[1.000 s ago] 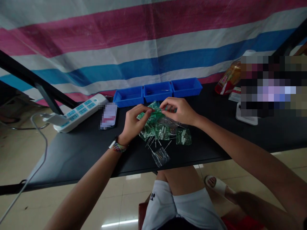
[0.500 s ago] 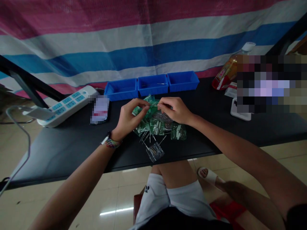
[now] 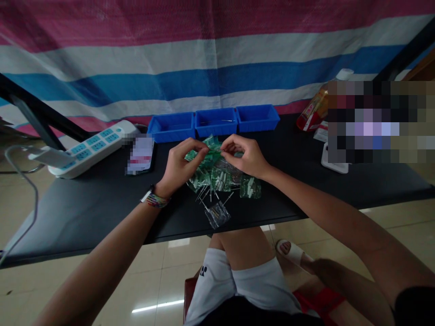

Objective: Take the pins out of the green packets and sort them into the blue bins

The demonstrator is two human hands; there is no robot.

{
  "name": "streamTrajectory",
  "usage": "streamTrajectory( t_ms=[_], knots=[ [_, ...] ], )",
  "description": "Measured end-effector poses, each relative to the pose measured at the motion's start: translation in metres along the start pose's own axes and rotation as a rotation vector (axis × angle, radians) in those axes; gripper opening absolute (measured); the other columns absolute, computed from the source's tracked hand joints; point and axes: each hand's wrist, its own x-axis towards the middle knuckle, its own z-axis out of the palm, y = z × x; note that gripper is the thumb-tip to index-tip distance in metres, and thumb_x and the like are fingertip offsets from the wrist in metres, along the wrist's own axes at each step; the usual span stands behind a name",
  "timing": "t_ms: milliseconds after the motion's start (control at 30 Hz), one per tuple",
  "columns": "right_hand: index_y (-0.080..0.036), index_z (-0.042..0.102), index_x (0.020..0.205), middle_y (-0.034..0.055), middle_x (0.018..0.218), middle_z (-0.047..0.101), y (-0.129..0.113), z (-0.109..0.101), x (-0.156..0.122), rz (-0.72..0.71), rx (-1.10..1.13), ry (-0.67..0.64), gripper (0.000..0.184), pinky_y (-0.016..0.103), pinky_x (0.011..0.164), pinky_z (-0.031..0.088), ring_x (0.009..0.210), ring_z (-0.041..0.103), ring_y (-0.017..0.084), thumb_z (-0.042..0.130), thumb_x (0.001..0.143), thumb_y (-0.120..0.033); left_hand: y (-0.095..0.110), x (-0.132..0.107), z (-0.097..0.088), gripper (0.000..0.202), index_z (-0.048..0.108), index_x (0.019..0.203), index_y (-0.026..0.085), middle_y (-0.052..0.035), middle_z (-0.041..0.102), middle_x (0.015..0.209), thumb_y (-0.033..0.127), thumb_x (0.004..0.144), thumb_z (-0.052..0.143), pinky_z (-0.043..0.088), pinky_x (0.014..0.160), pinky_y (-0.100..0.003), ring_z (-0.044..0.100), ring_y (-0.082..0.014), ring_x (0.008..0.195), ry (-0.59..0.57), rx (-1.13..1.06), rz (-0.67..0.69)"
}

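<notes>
Both hands meet over a pile of small clear-green plastic bags [image 3: 221, 180]. My left hand [image 3: 183, 164] pinches the left edge of a small green plastic bag [image 3: 213, 147] between thumb and forefinger. From the other side, my right hand [image 3: 245, 156] has its fingertips closed at the right edge of the same bag; its contents are too small to make out. White and metal rod-like pieces show inside the lower bags. Loose thin metal pins with wider heads, probably rivets [image 3: 209, 194], lie in front of the pile, beside a clear bag [image 3: 217, 213] of small parts.
Behind the pile stand three blue bins [image 3: 215, 131] in a row; thin pins lie in the middle one. A phone [image 3: 140, 154] and a white power strip [image 3: 91, 149] are at left. A drink bottle [image 3: 311, 111] and a white case [image 3: 335, 160] are at right. Another person's leg [image 3: 335, 271] shows below.
My right fingertips have shifted slightly away from the left ones, still at the green bag. The whole view has tilted a little; the pile and bins look the same.
</notes>
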Motion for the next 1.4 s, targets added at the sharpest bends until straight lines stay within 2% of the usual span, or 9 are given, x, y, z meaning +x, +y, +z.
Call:
streamTrajectory(
  t_ms=[200,400,567,767,967,1233,1400],
  knots=[
    [-0.020,0.065,0.093,0.0016,0.085,0.069,0.002,-0.001,0.002,0.050,0.009,0.025,0.017,0.030,0.071,0.050,0.075,0.063,0.015,0.069,0.094,-0.036,-0.002,0.000,0.001,0.019,0.070,0.089,0.020,-0.0038,0.073,0.086,0.035,0.100,0.065,0.053,0.081,-0.031,0.068,-0.0182,0.082,-0.027,0.010,-0.007],
    [-0.019,0.066,0.093,0.0023,0.085,0.070,-0.002,-0.002,0.002,0.083,0.000,-0.014,0.026,0.030,0.066,0.046,0.070,0.061,0.014,0.066,0.097,-0.044,-0.003,0.000,0.001,0.015,0.073,0.099,0.020,-0.0040,0.075,0.092,0.034,0.097,0.070,0.054,0.084,-0.031,0.070,-0.0181,0.085,-0.015,0.004,-0.012],
    [-0.018,0.067,0.092,0.0032,0.083,0.072,-0.007,0.001,0.001,0.119,-0.001,-0.017,0.032,0.030,0.067,0.046,0.070,0.061,0.014,0.062,0.100,-0.049,0.000,0.001,-0.002,0.015,0.071,0.093,0.020,-0.0044,0.074,0.089,0.034,0.098,0.068,0.054,0.082,-0.030,0.068,-0.0182,0.083,-0.014,0.028,-0.024],
    [-0.020,0.068,0.103,0.0039,0.095,0.073,-0.002,0.007,-0.001,0.100,0.048,0.060,0.022,0.029,0.067,0.050,0.071,0.063,0.014,0.072,0.092,-0.038,-0.006,-0.001,-0.003,0.021,0.068,0.093,0.020,-0.0050,0.073,0.088,0.038,0.102,0.063,0.052,0.078,-0.030,0.067,-0.0186,0.083,-0.037,0.023,-0.060],
    [-0.020,0.067,0.093,0.0037,0.096,0.071,-0.003,0.009,-0.001,0.001,0.015,0.085,0.009,0.031,0.074,0.055,0.079,0.065,0.016,0.072,0.090,-0.027,-0.006,-0.001,-0.004,0.024,0.068,0.089,0.021,-0.0051,0.072,0.085,0.040,0.103,0.062,0.051,0.074,-0.031,0.067,-0.0195,0.082,-0.047,0.016,-0.056],
    [-0.020,0.068,0.088,0.0017,0.089,0.067,-0.005,0.006,-0.001,-0.051,0.001,0.088,0.011,0.030,0.072,0.051,0.078,0.064,0.015,0.070,0.095,-0.028,-0.006,-0.002,-0.004,0.024,0.066,0.086,0.021,-0.0042,0.070,0.083,0.037,0.103,0.061,0.050,0.075,-0.031,0.065,-0.0186,0.080,-0.063,0.012,-0.047],
    [-0.020,0.069,0.087,0.0020,0.086,0.067,-0.006,0.005,0.001,-0.012,-0.048,0.094,0.022,0.031,0.073,0.049,0.081,0.063,0.016,0.068,0.098,-0.039,-0.003,-0.001,-0.005,0.018,0.067,0.090,0.020,-0.0036,0.071,0.087,0.037,0.099,0.067,0.051,0.079,-0.031,0.066,-0.0186,0.082,-0.063,0.007,-0.016]
  ],
)
